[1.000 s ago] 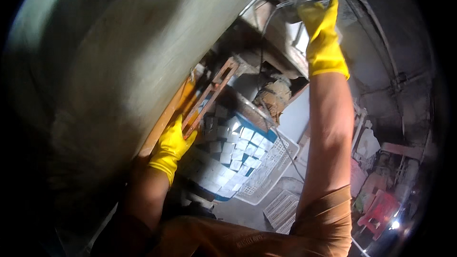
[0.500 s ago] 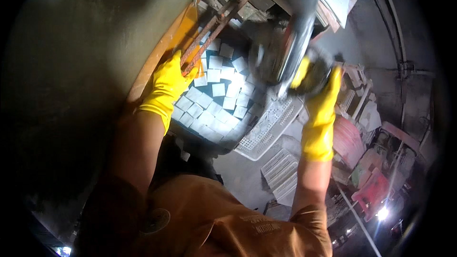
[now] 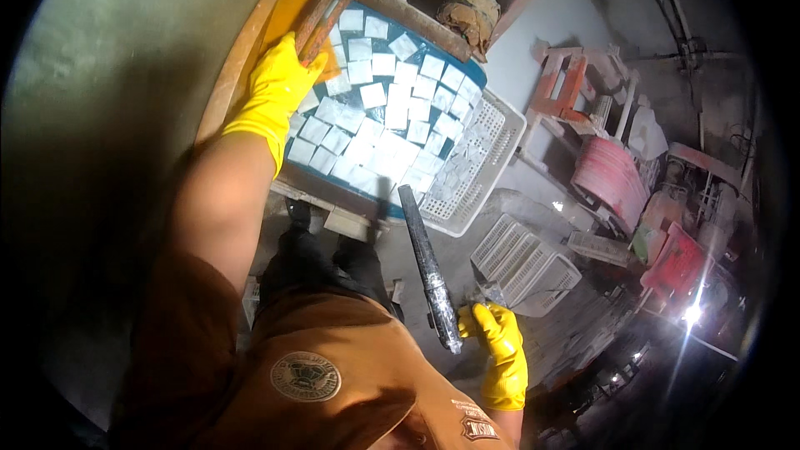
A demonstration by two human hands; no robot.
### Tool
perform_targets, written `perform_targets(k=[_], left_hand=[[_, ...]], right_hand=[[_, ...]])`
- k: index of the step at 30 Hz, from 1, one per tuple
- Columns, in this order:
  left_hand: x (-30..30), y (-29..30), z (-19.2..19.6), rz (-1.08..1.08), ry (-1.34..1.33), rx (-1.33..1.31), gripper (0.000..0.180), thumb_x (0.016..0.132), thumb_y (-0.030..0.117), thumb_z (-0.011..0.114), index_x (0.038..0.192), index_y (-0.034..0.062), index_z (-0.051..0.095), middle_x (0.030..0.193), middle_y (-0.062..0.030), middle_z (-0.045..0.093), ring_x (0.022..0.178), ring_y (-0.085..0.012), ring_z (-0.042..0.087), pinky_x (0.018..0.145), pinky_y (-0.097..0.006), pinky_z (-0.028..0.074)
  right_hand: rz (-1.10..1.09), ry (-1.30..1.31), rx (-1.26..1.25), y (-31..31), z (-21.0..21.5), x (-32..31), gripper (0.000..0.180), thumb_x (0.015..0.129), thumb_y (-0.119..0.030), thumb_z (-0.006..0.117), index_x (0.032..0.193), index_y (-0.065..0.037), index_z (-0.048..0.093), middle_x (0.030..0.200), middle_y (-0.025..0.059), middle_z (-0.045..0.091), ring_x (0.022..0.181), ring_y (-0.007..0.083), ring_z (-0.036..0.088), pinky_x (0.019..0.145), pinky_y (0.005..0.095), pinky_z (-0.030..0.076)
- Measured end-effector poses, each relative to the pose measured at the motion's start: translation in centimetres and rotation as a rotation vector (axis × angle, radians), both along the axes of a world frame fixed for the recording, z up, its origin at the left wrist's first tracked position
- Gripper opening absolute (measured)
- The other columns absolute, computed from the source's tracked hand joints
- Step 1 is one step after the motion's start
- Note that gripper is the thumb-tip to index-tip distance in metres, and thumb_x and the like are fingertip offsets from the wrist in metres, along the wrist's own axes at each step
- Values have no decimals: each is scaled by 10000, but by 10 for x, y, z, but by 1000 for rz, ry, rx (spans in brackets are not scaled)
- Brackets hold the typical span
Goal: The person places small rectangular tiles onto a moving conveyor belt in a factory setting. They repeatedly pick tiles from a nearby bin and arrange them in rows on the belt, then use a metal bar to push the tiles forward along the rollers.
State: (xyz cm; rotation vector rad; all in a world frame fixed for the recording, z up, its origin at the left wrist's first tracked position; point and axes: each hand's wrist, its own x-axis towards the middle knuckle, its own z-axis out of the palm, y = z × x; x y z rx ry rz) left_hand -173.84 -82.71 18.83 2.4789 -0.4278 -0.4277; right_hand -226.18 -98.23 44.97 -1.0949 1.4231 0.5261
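My left hand [image 3: 277, 93], in a yellow rubber glove, is closed at the lower end of a rusty metal bar [image 3: 333, 12] beside an orange sheet [image 3: 287, 10]. Small pale square tiles [image 3: 373, 95] lie spread over a dark blue-green surface [image 3: 467, 71], to the right of that hand. Low on the right, my gloved right hand [image 3: 502, 350] has its fingers curled at the side of a long, dark, tube-shaped tool [image 3: 427, 262]. The tool slants upward to the left, its upper tip over the front edge of the tiled surface. Its exact kind is unclear.
A white perforated basket [image 3: 492, 154] adjoins the tiles on the right; another white crate [image 3: 527, 265] sits on the floor. Red stacked containers [image 3: 611, 179] and a red chair-like thing [image 3: 671, 260] stand farther right. A pale wall [image 3: 142, 58] rises at the left.
My right hand has come down toward my body, away from above the tiles. The shiny blurred equipment over them has left that spot. My left hand stays at the rusty bar.
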Motion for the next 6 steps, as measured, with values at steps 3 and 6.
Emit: perform_targets(k=[3,6], left_hand=[[2,0,-1,-7,19,18,608,920,375,849,1410,60,674,1312,-232,753,1218,-433,716,1016,-461,564],[7,-1,-7,-37,32,17,640,939,410,836,1456,76,661,1366,-230,741,1261,-415,707,1044,-465,553]], right_hand=[[95,78,-56,21,8,-6,478,1024,-455,760,1115,13,805,897,80,798,832,175,739,776,315,555],[117,138,-61,32,7,-7,502,997,-501,779,1111,-14,818,902,80,807,848,182,746,836,338,559]])
